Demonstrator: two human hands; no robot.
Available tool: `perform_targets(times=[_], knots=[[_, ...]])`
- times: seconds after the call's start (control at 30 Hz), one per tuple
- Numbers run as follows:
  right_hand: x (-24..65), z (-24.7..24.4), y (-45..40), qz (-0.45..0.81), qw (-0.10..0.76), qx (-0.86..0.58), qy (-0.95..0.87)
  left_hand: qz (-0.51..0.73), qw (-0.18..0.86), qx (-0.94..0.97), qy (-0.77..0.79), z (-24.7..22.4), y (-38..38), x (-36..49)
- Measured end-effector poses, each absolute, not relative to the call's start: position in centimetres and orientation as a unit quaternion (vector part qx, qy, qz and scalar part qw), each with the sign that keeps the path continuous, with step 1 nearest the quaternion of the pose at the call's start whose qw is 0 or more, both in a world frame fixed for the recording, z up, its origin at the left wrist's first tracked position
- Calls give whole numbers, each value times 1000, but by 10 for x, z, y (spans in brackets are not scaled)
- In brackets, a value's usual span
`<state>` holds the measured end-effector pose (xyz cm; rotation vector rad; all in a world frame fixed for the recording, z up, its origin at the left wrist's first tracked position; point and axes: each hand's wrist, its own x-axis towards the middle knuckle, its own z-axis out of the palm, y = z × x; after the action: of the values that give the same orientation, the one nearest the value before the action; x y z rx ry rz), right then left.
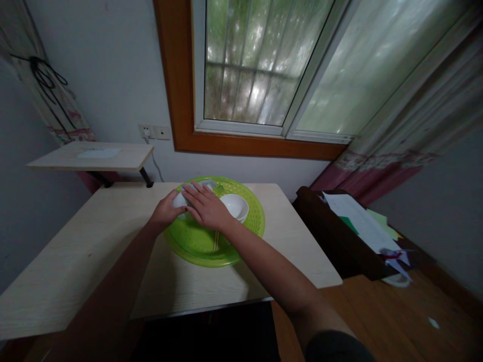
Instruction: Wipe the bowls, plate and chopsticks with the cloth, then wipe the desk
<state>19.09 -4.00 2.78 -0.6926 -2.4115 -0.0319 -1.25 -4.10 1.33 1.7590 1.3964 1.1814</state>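
My left hand [166,213] is wrapped around the left side of a whitish, rounded object [179,200], whose kind I cannot make out. Across the top of it, my right hand [207,207] lies with its fingers stretched out, covering much of it. Both hands are over the left part of a round green plastic tray [181,246]. Just right of my right hand, white bowls [234,205] sit stacked on the tray. A pair of chopsticks [216,241] lies below my right hand, partly hidden by it. Behind my fingers, a greyish item [210,184] shows only in part.
The tray rests on a pale wooden table [294,236]. A small raised shelf [94,157] holding a paper stands at the back left. Beyond the table are a wall socket [154,132] and a window. On the right, a dark brown piece of furniture [320,226] bears papers.
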Motion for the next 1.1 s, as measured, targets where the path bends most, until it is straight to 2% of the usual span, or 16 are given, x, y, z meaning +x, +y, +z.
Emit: perform_targets(times=[0.23,0.4,0.77,1.1], knots=[[206,21,-23,139,423,-373,-814,482,355,601,529,11,-41,-12],[216,10,-10,220,447,-435,-750,517,414,554,505,9,-39,-15],[210,6,-7,237,481,-415,-735,584,480,488,435,4,-34,-21],[219,11,-4,203,465,-402,-762,538,465,560,425,15,-36,-17]])
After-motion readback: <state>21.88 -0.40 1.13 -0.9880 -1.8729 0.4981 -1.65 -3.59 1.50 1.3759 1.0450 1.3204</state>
